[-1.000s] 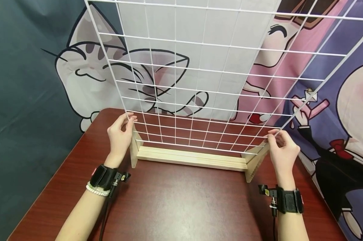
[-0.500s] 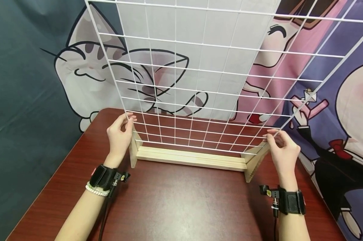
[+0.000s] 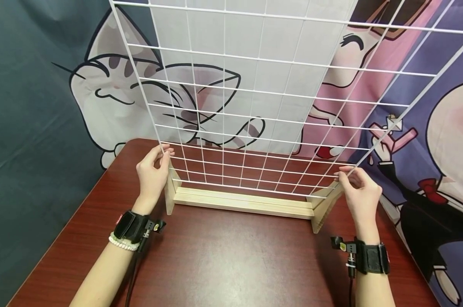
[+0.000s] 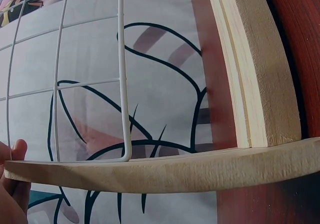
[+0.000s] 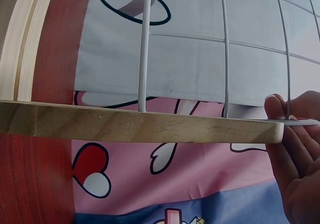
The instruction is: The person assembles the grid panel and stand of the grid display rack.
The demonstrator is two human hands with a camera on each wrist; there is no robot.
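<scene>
A white wire grid panel (image 3: pixel 223 114) stands between the two upright side boards of a pale wooden stand. My left hand (image 3: pixel 153 170) pinches the grid's left edge just above the left side board (image 3: pixel 171 192). On the other side my right hand (image 3: pixel 359 192) pinches the right edge near the top of the right side board (image 3: pixel 327 204). The grid's bottom wire hangs above the grooved crossbar (image 3: pixel 243 201). In the left wrist view the grid's lower corner (image 4: pixel 126 156) lies along the inner face of the board. Fingertips (image 5: pixel 274 106) hold the edge wire beyond the board's end in the right wrist view.
The stand rests on a dark red-brown table (image 3: pixel 231 256). Behind it hangs a cloth backdrop (image 3: pixel 112 106) with cartoon figures. The grid's upper part runs out of the head view. A cable (image 3: pixel 131 277) trails from the left wrist camera.
The grid's upper part has shifted slightly down in the head view. Both hands keep their grip in nearly the same place.
</scene>
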